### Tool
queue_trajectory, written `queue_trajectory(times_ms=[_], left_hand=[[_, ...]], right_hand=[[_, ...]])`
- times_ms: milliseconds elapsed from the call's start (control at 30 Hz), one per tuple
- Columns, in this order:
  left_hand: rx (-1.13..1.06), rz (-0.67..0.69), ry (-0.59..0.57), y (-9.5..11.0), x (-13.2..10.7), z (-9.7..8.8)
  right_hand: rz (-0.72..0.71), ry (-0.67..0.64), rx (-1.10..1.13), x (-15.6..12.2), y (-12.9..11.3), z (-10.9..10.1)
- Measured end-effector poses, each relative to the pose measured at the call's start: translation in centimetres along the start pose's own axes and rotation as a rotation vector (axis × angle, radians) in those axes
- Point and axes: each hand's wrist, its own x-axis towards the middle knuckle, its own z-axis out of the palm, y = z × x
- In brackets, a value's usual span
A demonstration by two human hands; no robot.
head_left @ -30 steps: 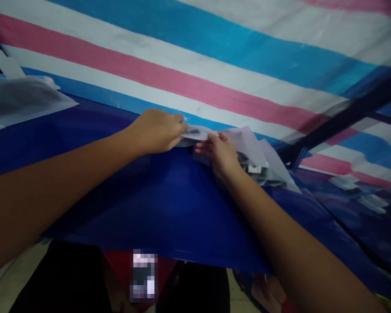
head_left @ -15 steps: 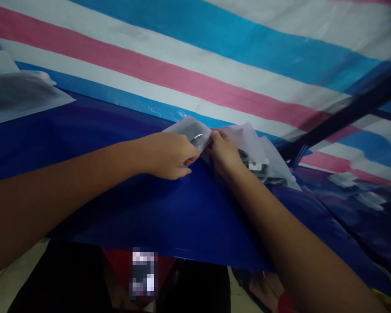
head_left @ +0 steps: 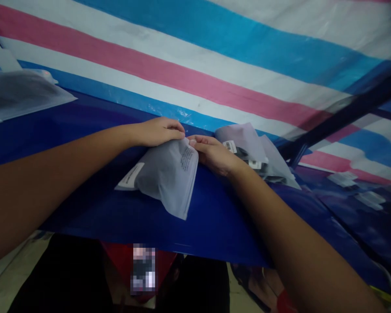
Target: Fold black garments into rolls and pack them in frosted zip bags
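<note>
A frosted zip bag [head_left: 166, 171] with dark contents, a white label at its left corner and small print near its right edge lies tilted on the blue table [head_left: 117, 217]. My left hand [head_left: 164, 131] grips its upper edge, fingers curled. Right beside it, my right hand [head_left: 207, 150] pinches the bag's upper right corner between thumb and fingers. Just past my right wrist lie more frosted bags [head_left: 247, 139] with dark contents and white barcode labels, partly overlapping.
At the far left sits a stack of frosted bags [head_left: 22, 95]. A striped plastic sheet [head_left: 195, 74] hangs behind the table, with a dark metal bar [head_left: 345, 117] slanting at the right. Small clear packets [head_left: 343, 179] lie on the right. A red stool [head_left: 117, 256] shows below the table edge.
The bag has been turned and now lies nearer me, its printed side showing. My left hand moved left and up to its top edge; my right hand shifted left, uncovering a label behind.
</note>
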Motion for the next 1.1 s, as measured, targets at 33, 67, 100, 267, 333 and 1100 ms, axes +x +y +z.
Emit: queue_trajectory(times_ms=[33,67,100,267,333,1100], left_hand=[[-0.007,0.001,-0.010,0.0,0.0,0.0],[-0.008,0.002,-0.018,0.0,0.0,0.1],[-0.005,-0.001,-0.024,0.0,0.0,0.1],[-0.090,-0.060,-0.072,-0.5,0.3,0.3],[-0.162,-0.080,-0.086,-0.4,0.2,0.3],[-0.243,-0.035,-0.025,-0.6,0.6,0.7]], right_hand=[[-0.015,0.001,-0.020,0.0,0.1,0.0],[-0.038,0.014,-0.051,0.1,0.2,0.0],[-0.070,0.036,-0.093,0.2,0.4,0.0],[-0.201,0.130,-0.229,0.7,0.9,0.1],[-0.210,0.139,-0.226,0.6,0.8,0.3],[-0.032,0.139,-0.016,0.2,0.1,1.3]])
